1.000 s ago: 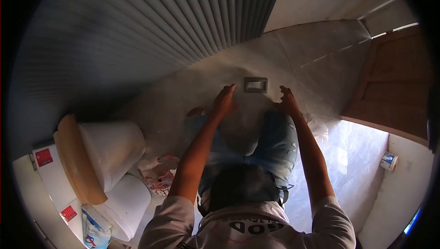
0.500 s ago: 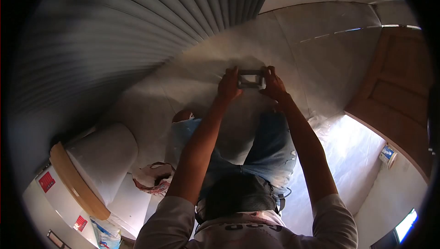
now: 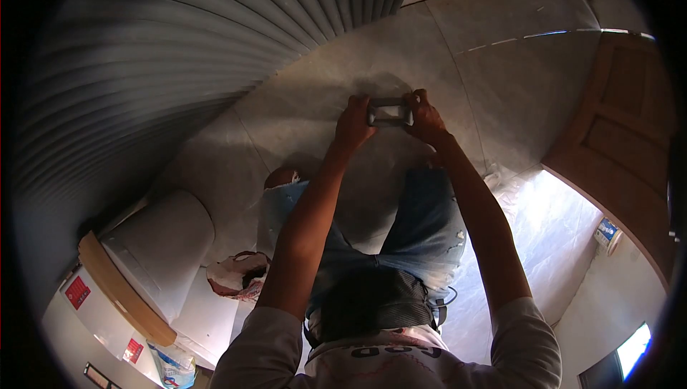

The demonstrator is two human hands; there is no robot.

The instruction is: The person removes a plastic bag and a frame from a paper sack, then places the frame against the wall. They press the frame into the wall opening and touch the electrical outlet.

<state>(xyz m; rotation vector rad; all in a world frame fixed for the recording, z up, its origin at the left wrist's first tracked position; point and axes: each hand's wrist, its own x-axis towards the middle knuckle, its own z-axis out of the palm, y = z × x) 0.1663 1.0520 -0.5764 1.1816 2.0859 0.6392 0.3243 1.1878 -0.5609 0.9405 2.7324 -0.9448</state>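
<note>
Rectangular grey frame (image 3: 390, 102), apparently at gripping stage: left hand (image 3: 353, 123) and right hand (image 3: 427, 120) curl part-closed on its opposite ends, any move likely needing even hold.

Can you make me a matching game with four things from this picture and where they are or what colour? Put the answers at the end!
Things:
1. Rectangular frame
2. Jeans
3. Wooden door
4. Pale container

Clues:
A. Brown, at the picture's right side
B. At the picture's lower left
C. Held between the left hand and right hand
D. Blue, worn on the legs

Right pairs: 1-C, 2-D, 3-A, 4-B
</note>
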